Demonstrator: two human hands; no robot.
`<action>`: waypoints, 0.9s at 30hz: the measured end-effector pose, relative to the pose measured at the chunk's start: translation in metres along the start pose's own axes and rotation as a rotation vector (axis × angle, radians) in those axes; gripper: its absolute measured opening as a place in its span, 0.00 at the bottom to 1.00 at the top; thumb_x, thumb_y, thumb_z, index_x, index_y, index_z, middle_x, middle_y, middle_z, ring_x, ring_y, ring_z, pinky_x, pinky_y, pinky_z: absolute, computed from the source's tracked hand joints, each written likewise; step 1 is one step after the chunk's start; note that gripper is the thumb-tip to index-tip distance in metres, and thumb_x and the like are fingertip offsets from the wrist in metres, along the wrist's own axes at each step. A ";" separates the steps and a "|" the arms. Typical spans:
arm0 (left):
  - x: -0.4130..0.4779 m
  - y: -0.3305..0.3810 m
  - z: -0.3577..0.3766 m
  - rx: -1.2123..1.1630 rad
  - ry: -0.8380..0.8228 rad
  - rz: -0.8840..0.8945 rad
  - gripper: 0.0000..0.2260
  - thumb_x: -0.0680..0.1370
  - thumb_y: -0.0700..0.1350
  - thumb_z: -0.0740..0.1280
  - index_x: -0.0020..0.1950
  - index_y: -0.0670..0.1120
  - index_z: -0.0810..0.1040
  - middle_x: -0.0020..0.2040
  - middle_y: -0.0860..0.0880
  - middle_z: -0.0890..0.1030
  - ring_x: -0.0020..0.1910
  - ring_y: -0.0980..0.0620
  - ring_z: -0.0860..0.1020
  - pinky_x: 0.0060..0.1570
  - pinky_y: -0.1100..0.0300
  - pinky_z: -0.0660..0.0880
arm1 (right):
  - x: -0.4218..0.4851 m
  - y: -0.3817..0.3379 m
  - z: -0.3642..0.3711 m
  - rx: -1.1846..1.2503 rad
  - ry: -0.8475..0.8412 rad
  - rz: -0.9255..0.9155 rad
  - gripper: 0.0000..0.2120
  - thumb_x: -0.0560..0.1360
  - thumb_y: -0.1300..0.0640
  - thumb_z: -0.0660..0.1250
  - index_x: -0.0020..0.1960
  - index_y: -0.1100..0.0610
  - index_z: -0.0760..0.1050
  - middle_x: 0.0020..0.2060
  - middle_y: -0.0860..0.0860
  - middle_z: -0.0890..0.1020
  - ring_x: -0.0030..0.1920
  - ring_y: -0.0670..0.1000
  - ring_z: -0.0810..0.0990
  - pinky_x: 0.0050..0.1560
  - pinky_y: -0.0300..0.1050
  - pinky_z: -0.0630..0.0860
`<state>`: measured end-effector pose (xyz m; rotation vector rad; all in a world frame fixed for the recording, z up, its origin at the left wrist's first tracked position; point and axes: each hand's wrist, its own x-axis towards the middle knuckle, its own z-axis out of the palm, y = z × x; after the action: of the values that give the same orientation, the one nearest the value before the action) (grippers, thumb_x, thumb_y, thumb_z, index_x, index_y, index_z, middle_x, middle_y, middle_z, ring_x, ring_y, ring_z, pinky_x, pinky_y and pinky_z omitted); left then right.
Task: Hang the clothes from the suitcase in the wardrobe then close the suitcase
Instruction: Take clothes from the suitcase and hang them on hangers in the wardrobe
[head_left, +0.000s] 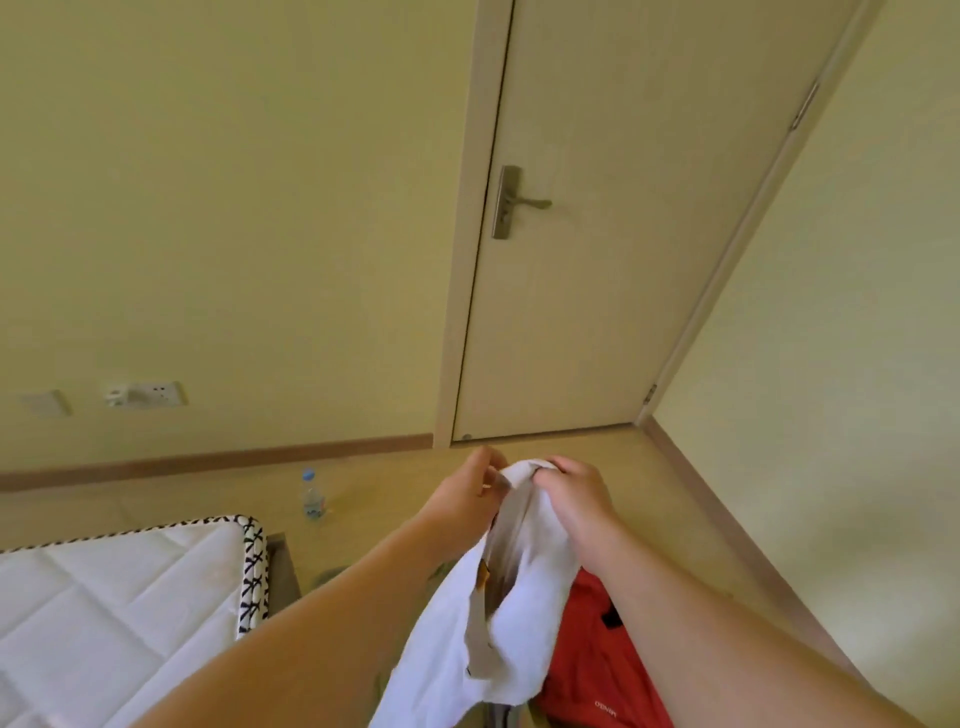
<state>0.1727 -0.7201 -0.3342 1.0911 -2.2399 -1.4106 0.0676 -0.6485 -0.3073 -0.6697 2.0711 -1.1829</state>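
While I hold up a white shirt (524, 603), my right hand (576, 493) is curled tight round its top and my left hand (465, 493) pinches the edge just beside it. The shirt hangs down in front of me. A red cloth (597, 654) lies under it, near me on the right. A bed (124, 597) is on the left, and a water bottle (313, 496) stands on the far floor (395, 483).

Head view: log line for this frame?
left hand: pinches white garment | right hand: grips its top | red garment: beneath | door: shut
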 end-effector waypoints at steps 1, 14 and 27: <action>-0.006 0.011 -0.006 0.016 -0.032 -0.002 0.09 0.80 0.42 0.59 0.60 0.47 0.67 0.51 0.48 0.75 0.46 0.49 0.74 0.44 0.58 0.72 | -0.004 -0.013 -0.004 0.040 0.009 -0.014 0.08 0.73 0.65 0.61 0.45 0.60 0.80 0.38 0.53 0.77 0.42 0.51 0.73 0.43 0.42 0.66; -0.033 0.087 -0.086 0.531 0.054 -0.211 0.06 0.76 0.38 0.56 0.44 0.43 0.72 0.31 0.48 0.70 0.27 0.49 0.70 0.25 0.64 0.67 | -0.046 -0.114 -0.050 0.258 0.048 -0.234 0.04 0.66 0.61 0.66 0.40 0.54 0.74 0.37 0.54 0.69 0.40 0.50 0.65 0.42 0.43 0.60; -0.066 0.109 -0.153 0.306 0.436 -0.254 0.13 0.76 0.35 0.53 0.55 0.42 0.74 0.49 0.43 0.76 0.46 0.45 0.72 0.46 0.56 0.73 | -0.073 -0.157 -0.077 0.326 0.148 -0.309 0.11 0.73 0.65 0.59 0.32 0.57 0.68 0.31 0.54 0.69 0.35 0.52 0.66 0.34 0.42 0.60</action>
<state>0.2575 -0.7465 -0.1558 1.6481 -2.0832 -0.8086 0.0748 -0.6281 -0.1190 -0.7800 1.8705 -1.7463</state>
